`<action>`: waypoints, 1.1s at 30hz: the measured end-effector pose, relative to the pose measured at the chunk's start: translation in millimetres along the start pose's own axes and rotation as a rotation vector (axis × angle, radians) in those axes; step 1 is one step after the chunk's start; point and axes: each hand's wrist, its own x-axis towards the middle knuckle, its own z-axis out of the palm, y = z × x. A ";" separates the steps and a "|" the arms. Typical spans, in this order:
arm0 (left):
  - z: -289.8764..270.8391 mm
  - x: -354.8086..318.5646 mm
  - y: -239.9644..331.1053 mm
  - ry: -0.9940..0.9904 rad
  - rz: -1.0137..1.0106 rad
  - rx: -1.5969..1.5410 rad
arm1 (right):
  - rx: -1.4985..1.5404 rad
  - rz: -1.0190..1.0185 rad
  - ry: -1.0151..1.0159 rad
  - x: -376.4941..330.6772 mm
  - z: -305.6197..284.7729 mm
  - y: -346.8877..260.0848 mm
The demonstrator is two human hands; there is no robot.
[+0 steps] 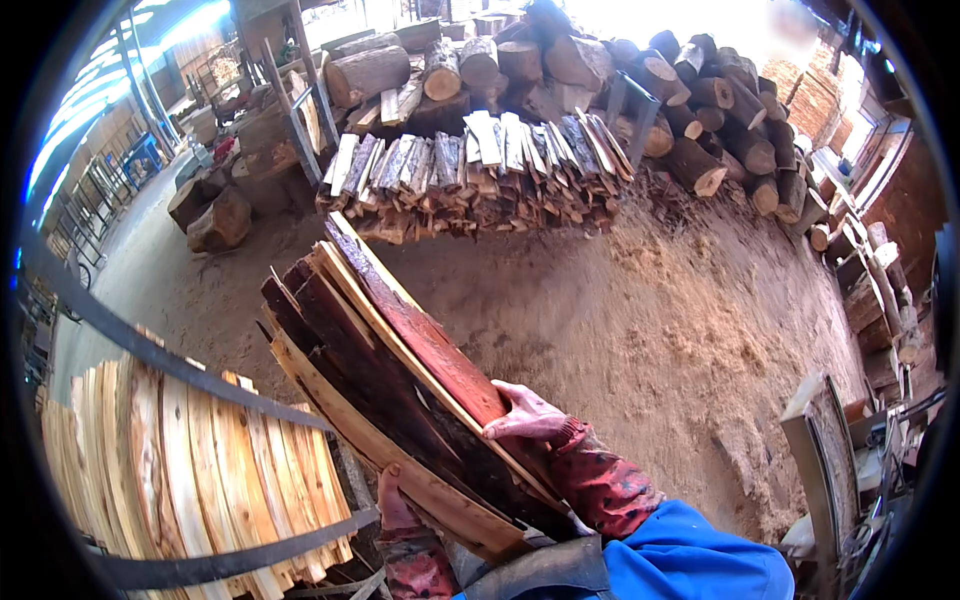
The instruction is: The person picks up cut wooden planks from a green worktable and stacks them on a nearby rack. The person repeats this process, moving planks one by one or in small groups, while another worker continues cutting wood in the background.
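In the head view, a bundle of long boards (395, 395) is held left of centre, its long axis slanting from lower centre toward upper left. Its sides are clasped by the fingers of the left hand (397, 508) and right hand (530, 413).

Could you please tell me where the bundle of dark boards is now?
In the head view, the bundle of dark boards slants just left of centre, held between the left hand and right hand, to the right of the pale plank stack.
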 end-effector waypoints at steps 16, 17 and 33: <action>162.6 222.4 65.7 -0.057 -0.059 0.005 | -0.043 -0.009 0.104 214.5 -144.1 -63.7; 166.7 243.3 71.3 -0.070 -0.075 -0.006 | -0.051 -0.009 0.108 229.9 -150.7 -68.7; 311.7 507.1 113.2 -0.275 -0.292 0.240 | -0.059 0.011 0.479 390.4 -284.2 -94.2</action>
